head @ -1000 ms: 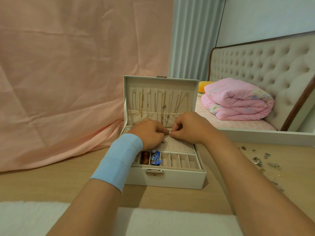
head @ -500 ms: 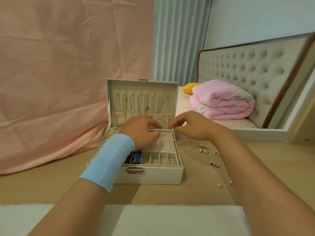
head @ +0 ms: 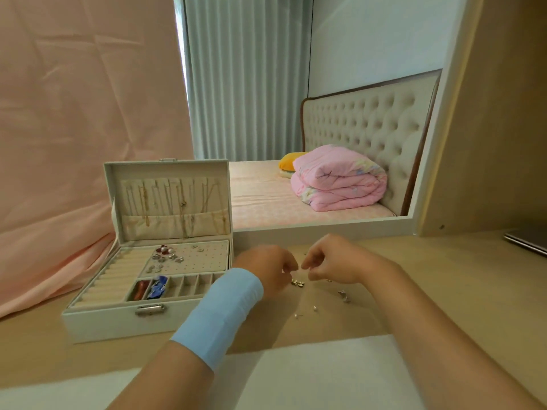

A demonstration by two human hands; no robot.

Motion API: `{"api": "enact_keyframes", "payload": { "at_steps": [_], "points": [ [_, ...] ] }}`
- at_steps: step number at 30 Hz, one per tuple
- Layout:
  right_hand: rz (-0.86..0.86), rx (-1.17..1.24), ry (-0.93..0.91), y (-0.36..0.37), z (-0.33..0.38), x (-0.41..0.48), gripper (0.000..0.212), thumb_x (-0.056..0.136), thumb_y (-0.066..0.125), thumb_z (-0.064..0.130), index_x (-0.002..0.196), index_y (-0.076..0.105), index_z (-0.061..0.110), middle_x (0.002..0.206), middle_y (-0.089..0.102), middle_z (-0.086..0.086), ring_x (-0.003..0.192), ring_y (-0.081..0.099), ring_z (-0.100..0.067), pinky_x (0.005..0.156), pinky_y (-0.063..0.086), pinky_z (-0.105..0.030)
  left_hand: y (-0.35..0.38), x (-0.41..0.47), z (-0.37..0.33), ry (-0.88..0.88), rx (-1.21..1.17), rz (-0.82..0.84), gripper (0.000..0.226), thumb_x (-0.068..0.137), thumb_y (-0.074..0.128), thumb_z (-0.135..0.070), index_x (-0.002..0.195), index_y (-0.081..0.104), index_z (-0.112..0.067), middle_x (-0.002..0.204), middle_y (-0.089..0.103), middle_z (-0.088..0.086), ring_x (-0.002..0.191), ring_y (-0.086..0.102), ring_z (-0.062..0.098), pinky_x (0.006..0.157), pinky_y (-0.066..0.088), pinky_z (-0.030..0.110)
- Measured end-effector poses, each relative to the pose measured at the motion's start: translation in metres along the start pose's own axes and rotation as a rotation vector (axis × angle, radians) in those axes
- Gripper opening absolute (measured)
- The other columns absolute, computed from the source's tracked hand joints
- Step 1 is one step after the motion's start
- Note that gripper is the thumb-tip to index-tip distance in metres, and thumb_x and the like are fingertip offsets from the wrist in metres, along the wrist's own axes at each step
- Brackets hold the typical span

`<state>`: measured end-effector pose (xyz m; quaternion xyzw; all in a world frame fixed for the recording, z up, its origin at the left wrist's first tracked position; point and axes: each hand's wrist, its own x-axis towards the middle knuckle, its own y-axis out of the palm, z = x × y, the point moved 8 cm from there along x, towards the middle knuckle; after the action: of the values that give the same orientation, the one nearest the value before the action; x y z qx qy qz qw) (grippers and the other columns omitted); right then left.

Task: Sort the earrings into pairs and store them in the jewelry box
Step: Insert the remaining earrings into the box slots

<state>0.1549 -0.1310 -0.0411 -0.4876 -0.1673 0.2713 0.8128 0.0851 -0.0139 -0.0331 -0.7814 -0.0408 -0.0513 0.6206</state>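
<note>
The white jewelry box (head: 97, 321) stands open at the left, its lid upright with necklaces hanging inside. Several earrings (head: 167, 255), some red and white, sit on its perforated panel. Loose earrings lie on the wooden table to the right of the box: a gold cluster (head: 297, 282), a silver piece (head: 343, 294) and small pearl studs (head: 314, 307). My left hand (head: 266, 266), with a blue wristband, hovers beside the gold cluster with its fingers loosely curled downward. My right hand (head: 331, 261) hovers just right of it, fingers also bent down. I see nothing held in either hand.
A pink cloth (head: 74, 128) hangs behind the box. A mirror's white frame (head: 325, 227) runs along the back of the table. A grey laptop edge (head: 527, 239) lies at the far right. A white mat (head: 310, 374) covers the table's near edge.
Both hands have left the box's earring panel and moved right to the loose earrings on the table. The view has swung right, so the box now sits at the left.
</note>
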Motion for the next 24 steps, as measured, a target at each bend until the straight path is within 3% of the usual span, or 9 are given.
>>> {"api": "enact_keyframes", "payload": {
  "at_steps": [4, 7, 14, 18, 22, 24],
  "points": [
    [0.002, -0.082, 0.028, 0.01, -0.001, 0.004, 0.015, 0.074, 0.082, 0.037, 0.089, 0.079, 0.033, 0.079, 0.069, 0.017, 0.077, 0.066, -0.005, 0.075, 0.055, -0.029, 0.019, 0.011, -0.006, -0.045, 0.116, 0.004, 0.032, 0.091, 0.061, -0.038, 0.122, 0.066, -0.037, 0.121, 0.066, -0.013, 0.111, 0.061, 0.014, 0.093, 0.05, 0.03],
    [-0.026, -0.081, 0.055, 0.014, -0.003, 0.004, 0.007, 0.072, 0.076, 0.034, 0.079, 0.077, 0.033, 0.079, 0.073, 0.012, 0.079, 0.069, -0.012, 0.076, 0.059, -0.031, 0.024, 0.012, -0.004, -0.056, 0.117, -0.014, 0.03, 0.091, 0.061, -0.042, 0.119, 0.069, -0.037, 0.119, 0.068, -0.011, 0.107, 0.062, 0.015, 0.089, 0.05, 0.028],
    [0.039, -0.057, 0.035, 0.025, -0.001, 0.01, 0.005, 0.077, 0.08, 0.03, 0.077, 0.077, 0.035, 0.085, 0.072, 0.014, 0.087, 0.068, -0.012, 0.085, 0.059, -0.039, 0.027, 0.008, 0.003, -0.049, 0.052, -0.059, 0.018, 0.092, 0.063, -0.032, 0.107, 0.074, -0.032, 0.111, 0.07, -0.008, 0.099, 0.063, 0.016, 0.088, 0.051, 0.029],
    [0.037, -0.041, 0.02, 0.025, 0.001, 0.008, 0.002, 0.08, 0.078, 0.029, 0.08, 0.079, 0.031, 0.085, 0.072, 0.016, 0.088, 0.067, -0.008, 0.086, 0.059, -0.036, 0.025, 0.004, 0.005, -0.069, 0.024, -0.059, 0.015, 0.093, 0.062, -0.029, 0.101, 0.075, -0.027, 0.109, 0.07, -0.005, 0.095, 0.063, 0.017, 0.089, 0.053, 0.03],
    [0.013, 0.094, 0.007, 0.02, 0.007, 0.003, 0.006, 0.083, 0.078, 0.023, 0.078, 0.08, 0.023, 0.076, 0.072, 0.013, 0.068, 0.064, 0.0, 0.068, 0.053, -0.025, 0.024, 0.003, 0.008, -0.111, 0.005, -0.01, 0.011, 0.091, 0.064, -0.023, 0.095, 0.075, -0.022, 0.1, 0.069, 0.001, 0.088, 0.064, 0.02, 0.087, 0.055, 0.032],
    [0.007, 0.173, 0.017, 0.018, 0.009, 0.003, 0.008, 0.087, 0.075, 0.022, 0.08, 0.077, 0.018, 0.08, 0.075, 0.004, 0.057, 0.066, -0.006, 0.06, 0.052, -0.027, 0.019, 0.004, 0.009, -0.118, 0.007, 0.002, 0.011, 0.091, 0.065, -0.022, 0.095, 0.075, -0.018, 0.1, 0.07, 0.004, 0.089, 0.065, 0.022, 0.087, 0.054, 0.032]
  ]
}}
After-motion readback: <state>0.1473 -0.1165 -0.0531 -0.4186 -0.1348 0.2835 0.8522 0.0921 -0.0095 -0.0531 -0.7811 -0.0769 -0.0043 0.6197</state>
